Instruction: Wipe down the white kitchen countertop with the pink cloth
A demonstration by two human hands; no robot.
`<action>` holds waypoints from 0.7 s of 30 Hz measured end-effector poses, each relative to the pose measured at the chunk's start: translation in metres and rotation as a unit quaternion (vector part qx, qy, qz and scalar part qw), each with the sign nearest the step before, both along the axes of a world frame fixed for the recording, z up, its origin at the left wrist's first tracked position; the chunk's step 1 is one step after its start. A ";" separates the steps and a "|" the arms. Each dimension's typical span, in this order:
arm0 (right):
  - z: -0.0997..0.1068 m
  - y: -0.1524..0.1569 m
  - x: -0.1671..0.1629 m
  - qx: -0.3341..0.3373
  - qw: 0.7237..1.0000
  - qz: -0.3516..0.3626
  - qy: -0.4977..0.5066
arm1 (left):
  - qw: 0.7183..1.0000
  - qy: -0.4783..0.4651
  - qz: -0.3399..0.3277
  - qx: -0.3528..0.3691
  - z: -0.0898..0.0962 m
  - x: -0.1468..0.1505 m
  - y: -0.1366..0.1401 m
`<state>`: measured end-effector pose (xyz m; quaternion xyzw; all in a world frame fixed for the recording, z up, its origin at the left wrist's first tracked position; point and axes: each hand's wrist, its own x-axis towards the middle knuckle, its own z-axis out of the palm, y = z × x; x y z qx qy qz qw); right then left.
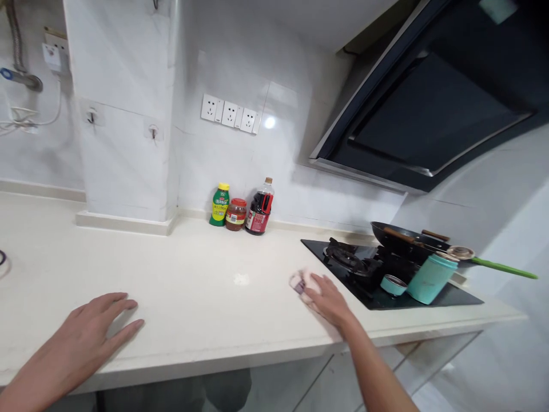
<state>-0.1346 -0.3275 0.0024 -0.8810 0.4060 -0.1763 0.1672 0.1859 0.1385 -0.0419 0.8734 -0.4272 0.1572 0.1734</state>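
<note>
My right hand (325, 297) presses a small crumpled cloth (299, 282) against the white countertop (184, 286), just left of the stove. The cloth is pale with a purplish patch, and its edges are blurred. Part of it is hidden under my fingers. Over at the left, my left hand (96, 326) is at the counter's front area with fingers spread and nothing in them. A small whitish patch (241, 279) shows on the counter between my hands.
A green bottle (219, 206), a red-lidded jar (235, 215) and a dark sauce bottle (259, 209) stand by the wall. The black gas stove (343, 269) carries a wok (398, 236), a turquoise container (432, 279) and a turquoise lid (393, 285). A range hood (433, 109) overhangs it.
</note>
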 end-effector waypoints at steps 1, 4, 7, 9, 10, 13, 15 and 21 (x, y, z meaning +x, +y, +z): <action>0.003 0.018 0.023 0.001 1.000 0.030 0.006 | 1.000 -0.003 0.000 -0.005 -0.001 0.000 0.000; 0.010 0.091 0.085 0.003 0.986 0.167 0.018 | 1.000 -0.001 -0.005 -0.021 -0.004 0.002 0.001; 0.011 0.179 0.120 0.009 0.947 0.320 0.027 | 1.000 0.006 -0.012 -0.028 -0.007 0.007 0.003; 0.010 0.228 0.124 0.007 0.903 0.430 0.011 | 0.999 -0.003 -0.020 -0.037 -0.009 0.012 0.005; 0.008 0.245 0.122 0.001 0.882 0.472 -0.006 | 0.999 -0.011 -0.028 -0.042 -0.010 0.014 0.005; 0.006 0.259 0.107 -0.014 0.859 0.509 -0.049 | 0.998 -0.032 -0.039 -0.044 -0.012 0.019 0.007; 0.005 0.239 0.090 -0.011 0.875 0.483 -0.038 | 0.998 -0.030 -0.036 -0.036 -0.012 0.018 0.008; -0.013 0.096 -0.016 -0.067 0.981 0.184 0.009 | 1.000 0.010 -0.007 -0.023 -0.009 0.011 0.007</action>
